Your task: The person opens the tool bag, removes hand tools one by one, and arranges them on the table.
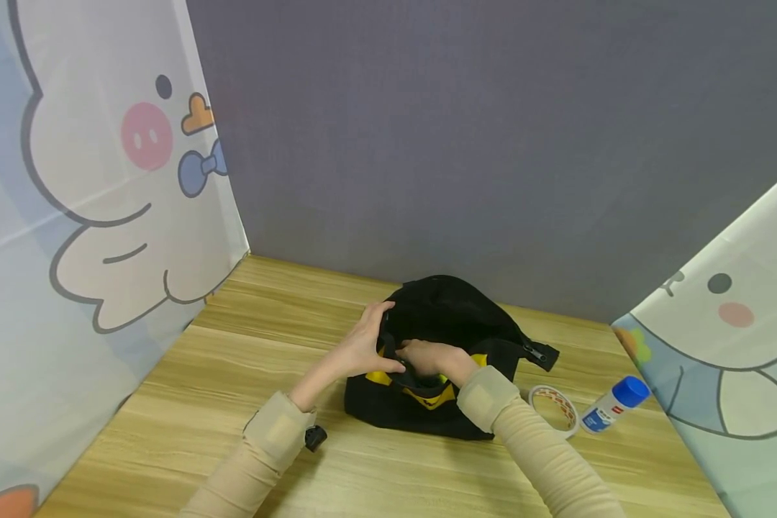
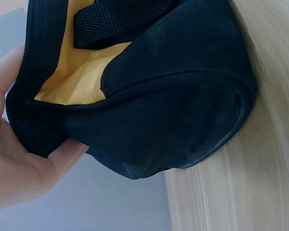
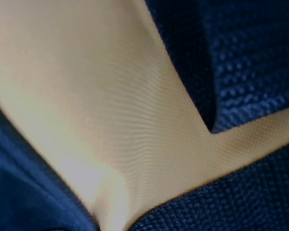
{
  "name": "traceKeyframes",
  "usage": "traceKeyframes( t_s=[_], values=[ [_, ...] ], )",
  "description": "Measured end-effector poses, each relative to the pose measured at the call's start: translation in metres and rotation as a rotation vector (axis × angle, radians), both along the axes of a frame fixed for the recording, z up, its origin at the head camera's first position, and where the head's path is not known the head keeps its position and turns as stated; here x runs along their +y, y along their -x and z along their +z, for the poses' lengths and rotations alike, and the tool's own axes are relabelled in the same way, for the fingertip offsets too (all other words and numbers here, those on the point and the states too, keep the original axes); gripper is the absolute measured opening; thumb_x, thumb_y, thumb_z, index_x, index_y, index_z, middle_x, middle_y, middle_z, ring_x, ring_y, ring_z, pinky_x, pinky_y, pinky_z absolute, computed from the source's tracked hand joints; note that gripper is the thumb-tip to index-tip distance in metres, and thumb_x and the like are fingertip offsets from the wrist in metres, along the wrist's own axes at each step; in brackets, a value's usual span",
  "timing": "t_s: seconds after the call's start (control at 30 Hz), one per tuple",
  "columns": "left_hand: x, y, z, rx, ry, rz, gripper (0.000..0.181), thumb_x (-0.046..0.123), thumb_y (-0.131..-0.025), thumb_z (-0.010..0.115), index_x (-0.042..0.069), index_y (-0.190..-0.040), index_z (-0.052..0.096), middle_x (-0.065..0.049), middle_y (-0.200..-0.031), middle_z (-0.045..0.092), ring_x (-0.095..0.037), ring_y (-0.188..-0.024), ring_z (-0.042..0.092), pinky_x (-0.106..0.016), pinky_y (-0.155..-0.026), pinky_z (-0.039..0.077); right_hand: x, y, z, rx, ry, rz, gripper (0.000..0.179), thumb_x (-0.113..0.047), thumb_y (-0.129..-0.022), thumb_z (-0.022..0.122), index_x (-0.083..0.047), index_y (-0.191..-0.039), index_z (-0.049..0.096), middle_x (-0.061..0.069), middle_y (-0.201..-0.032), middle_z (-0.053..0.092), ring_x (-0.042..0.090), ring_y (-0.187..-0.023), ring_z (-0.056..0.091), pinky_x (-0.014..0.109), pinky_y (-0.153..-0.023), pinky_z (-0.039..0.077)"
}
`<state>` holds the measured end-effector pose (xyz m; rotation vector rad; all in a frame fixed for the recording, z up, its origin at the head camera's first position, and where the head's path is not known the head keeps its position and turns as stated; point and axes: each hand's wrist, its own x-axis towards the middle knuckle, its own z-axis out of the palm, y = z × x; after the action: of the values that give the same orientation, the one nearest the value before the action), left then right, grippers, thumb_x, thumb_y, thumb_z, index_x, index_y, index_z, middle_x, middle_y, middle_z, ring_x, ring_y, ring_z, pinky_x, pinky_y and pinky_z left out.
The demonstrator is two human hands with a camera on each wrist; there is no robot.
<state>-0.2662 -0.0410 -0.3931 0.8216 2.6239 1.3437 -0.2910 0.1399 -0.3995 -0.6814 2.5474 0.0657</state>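
A black tool bag (image 1: 388,411) with yellow panels stands on the table, its zippered mouth spread apart. My left hand (image 1: 365,347) grips the left edge of that mouth. In the left wrist view, the left thumb and fingers of the hand (image 2: 21,166) lie on either side of the zippered edge of the bag (image 2: 149,106). My right hand (image 1: 439,358) reaches down into the opening, its fingertips hidden by the bag, so I cannot tell what they hold. Close up in the right wrist view are a yellow panel (image 3: 111,96) and a black webbing strap (image 3: 255,67).
Right of the bag, a roll of tape (image 1: 573,416) lies beside an upright glue stick (image 1: 611,408) with a blue cap. A zipper end (image 1: 541,354) sticks out at the bag's right. A grey partition (image 1: 427,144) rises behind the wooden table (image 1: 233,374), with printed cloths at both sides.
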Motion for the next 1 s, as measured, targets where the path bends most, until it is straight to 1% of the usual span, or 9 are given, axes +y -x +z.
traceKeyframes(
  t_s=[0.27,0.37,0.47,0.53,0.6,0.7,0.77,0.9,1.0],
  values=[
    [0.0001,-0.0004,0.0004,-0.003,0.001,0.010,0.107,0.022,-0.075,0.088,0.013,-0.157,0.019,-0.020,-0.162,0.017,-0.041,-0.147,0.030,-0.060,-0.114,0.035,0.0001,0.0004,-0.0011,0.028,-0.009,0.034,0.044,-0.008,-0.094,0.066,-0.015,-0.138,0.060,0.010,-0.149,0.051,0.028,-0.135,0.052,0.042,-0.111,0.045],
    [0.0003,-0.0004,0.0003,0.001,0.007,0.010,0.107,0.022,-0.075,0.087,0.013,-0.157,0.019,-0.020,-0.162,0.017,-0.041,-0.147,0.030,-0.060,-0.114,0.035,0.0013,0.0002,-0.0013,0.034,-0.010,0.034,0.047,-0.009,-0.095,0.065,-0.015,-0.141,0.057,0.011,-0.150,0.050,0.028,-0.136,0.051,0.043,-0.112,0.044],
    [0.0005,-0.0005,0.0003,0.001,0.013,0.009,0.106,0.023,-0.076,0.087,0.013,-0.157,0.019,-0.020,-0.162,0.017,-0.041,-0.146,0.030,-0.060,-0.114,0.035,0.0037,0.0002,-0.0011,0.044,0.006,0.020,0.055,-0.010,-0.094,0.067,-0.018,-0.146,0.051,0.011,-0.150,0.050,0.029,-0.134,0.053,0.045,-0.112,0.044],
    [0.0002,-0.0007,0.0003,0.000,0.017,0.011,0.106,0.023,-0.076,0.087,0.013,-0.157,0.019,-0.019,-0.162,0.017,-0.041,-0.146,0.031,-0.059,-0.114,0.035,0.0051,0.0005,-0.0008,0.053,0.021,0.007,0.061,-0.010,-0.093,0.069,-0.020,-0.148,0.047,0.011,-0.150,0.050,0.029,-0.130,0.056,0.045,-0.110,0.046],
    [-0.0001,-0.0010,0.0005,-0.001,0.019,0.012,0.106,0.024,-0.076,0.087,0.013,-0.157,0.019,-0.019,-0.162,0.017,-0.041,-0.146,0.031,-0.059,-0.113,0.036,0.0062,0.0009,-0.0005,0.069,0.029,-0.001,0.065,-0.009,-0.091,0.070,-0.022,-0.150,0.045,0.012,-0.147,0.051,0.028,-0.122,0.061,0.045,-0.106,0.049],
    [-0.0006,-0.0013,0.0004,0.001,0.021,0.010,0.106,0.024,-0.077,0.087,0.013,-0.157,0.019,-0.020,-0.162,0.017,-0.041,-0.146,0.031,-0.059,-0.113,0.036,0.0070,0.0011,0.0000,0.094,0.026,-0.005,0.066,-0.008,-0.091,0.070,-0.023,-0.150,0.044,0.014,-0.144,0.053,0.027,-0.109,0.065,0.043,-0.100,0.053],
    [-0.0007,-0.0015,0.0005,0.001,0.021,0.010,0.105,0.024,-0.077,0.086,0.013,-0.157,0.019,-0.020,-0.162,0.017,-0.041,-0.146,0.031,-0.059,-0.113,0.036,0.0070,0.0012,0.0000,0.112,0.012,-0.001,0.066,-0.007,-0.092,0.069,-0.024,-0.150,0.044,0.014,-0.143,0.053,0.026,-0.105,0.065,0.042,-0.098,0.054],
    [-0.0005,-0.0012,0.0005,0.005,0.017,0.006,0.105,0.023,-0.077,0.086,0.013,-0.157,0.019,-0.020,-0.161,0.018,-0.041,-0.146,0.031,-0.059,-0.113,0.036,0.0066,0.0014,-0.0010,0.135,-0.029,0.009,0.061,-0.008,-0.093,0.067,-0.024,-0.148,0.048,0.013,-0.143,0.052,0.027,-0.109,0.065,0.041,-0.099,0.053],
    [-0.0003,-0.0009,0.0003,0.011,0.012,-0.001,0.105,0.023,-0.077,0.086,0.013,-0.157,0.019,-0.020,-0.161,0.018,-0.041,-0.146,0.031,-0.059,-0.113,0.036,0.0060,0.0019,-0.0022,0.131,-0.051,-0.005,0.059,-0.008,-0.093,0.067,-0.022,-0.147,0.049,0.013,-0.146,0.052,0.029,-0.117,0.063,0.043,-0.103,0.051]
  ],
)
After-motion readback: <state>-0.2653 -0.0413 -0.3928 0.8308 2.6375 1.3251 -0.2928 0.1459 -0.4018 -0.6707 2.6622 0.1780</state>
